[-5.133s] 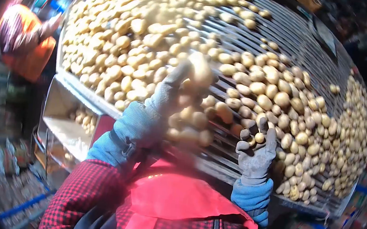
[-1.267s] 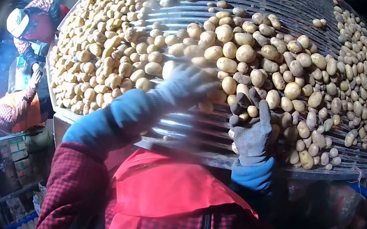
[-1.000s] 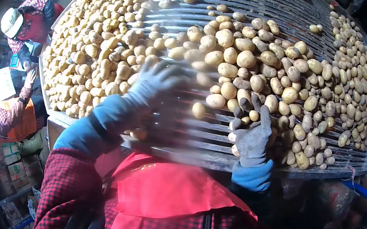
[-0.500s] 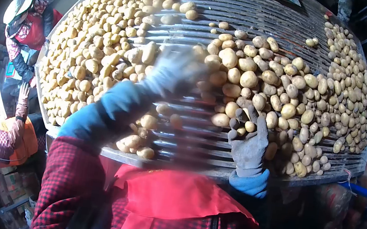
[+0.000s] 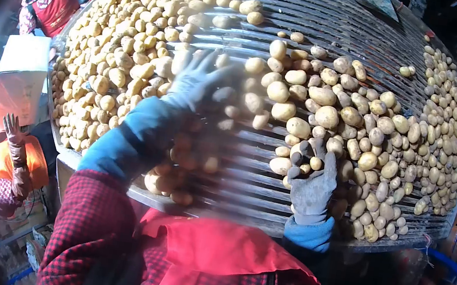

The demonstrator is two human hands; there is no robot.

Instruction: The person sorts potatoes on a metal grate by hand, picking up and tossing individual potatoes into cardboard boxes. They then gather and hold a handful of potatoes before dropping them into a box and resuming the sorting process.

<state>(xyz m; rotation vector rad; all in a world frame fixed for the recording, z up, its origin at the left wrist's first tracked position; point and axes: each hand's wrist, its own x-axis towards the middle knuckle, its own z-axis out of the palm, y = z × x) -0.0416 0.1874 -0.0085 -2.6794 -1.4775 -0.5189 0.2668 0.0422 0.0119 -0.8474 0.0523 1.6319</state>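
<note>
Potatoes (image 5: 327, 117) are spread in heaps across a slatted counter (image 5: 337, 19), with slats visible between them. The left hand (image 5: 190, 83), gloved and blurred, is held wide with fingers spread beside the left heap; whether any potato is touched cannot be told. By the right hand (image 5: 312, 194), a small potato (image 5: 315, 163) is held among curled, narrowed fingers at the near edge of the right heap. The potatoes can be judged firm, fairly light singly and apt to roll, with skins easily bruised; each is best grasped around its rounded middle, without hard squeezing.
</note>
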